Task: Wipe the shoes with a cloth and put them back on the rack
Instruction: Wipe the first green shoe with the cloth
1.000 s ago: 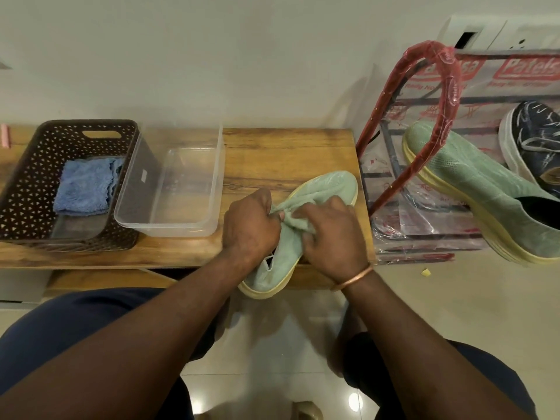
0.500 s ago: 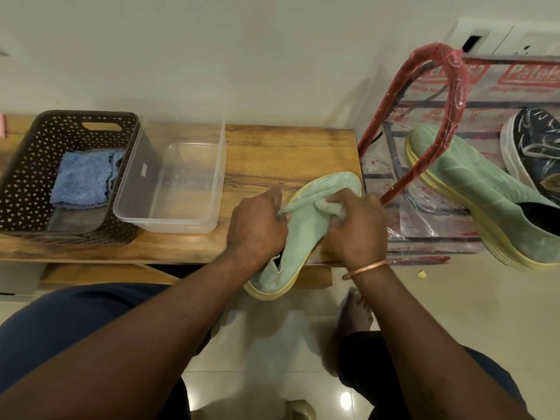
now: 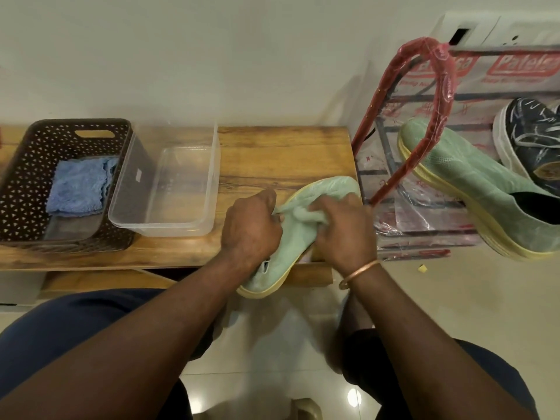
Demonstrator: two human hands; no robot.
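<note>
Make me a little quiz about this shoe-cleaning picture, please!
1. Pick one: how many shoes show on the rack? A one, B two, C four.
2. True or false: the blue cloth lies on the rack.
3. Fill in: the right hand grips a green ____ against the held green shoe.

Key
1. B: a racked green shoe and a dark shoe.
2. False: it lies in the brown basket.
3. Cloth: the green cloth.
</note>
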